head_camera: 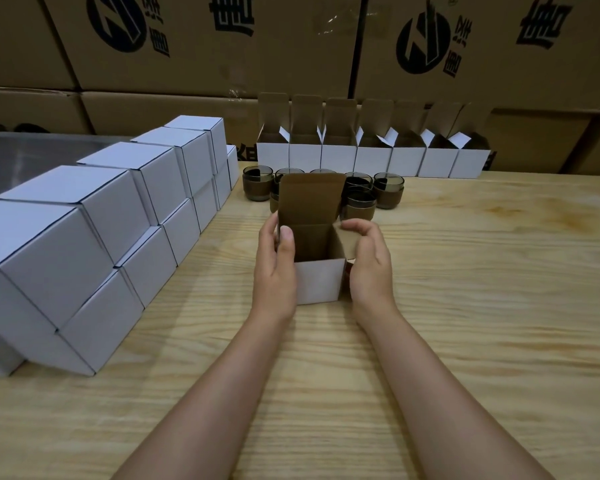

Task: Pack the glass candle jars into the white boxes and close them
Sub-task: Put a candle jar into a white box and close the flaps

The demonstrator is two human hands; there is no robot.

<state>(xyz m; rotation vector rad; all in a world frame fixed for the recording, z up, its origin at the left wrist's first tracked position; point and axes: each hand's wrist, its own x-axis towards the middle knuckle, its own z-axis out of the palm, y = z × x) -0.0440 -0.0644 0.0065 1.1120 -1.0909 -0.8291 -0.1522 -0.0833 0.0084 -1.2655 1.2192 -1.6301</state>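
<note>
Soft, even indoor light from overhead falls on the wooden table [465,306], leaving only faint shadows. The closed white boxes [94,216] read bluish, and the open white box [321,282] is dim inside. The glass candle jars [388,190] look dark and slightly soft. Clear tape [329,20] on a cardboard carton [222,64] glints. Wide-angle distortion bows the carton edges near the frame's borders.

The left forearm [219,382] and right forearm [433,382] are bare along all that shows, broad at the lower edge and tapering to slim wrists. The left grip [274,271] is a bare hand with a short, rounded thumbnail; the right grip [371,271] is bare too, with long fingers.
</note>
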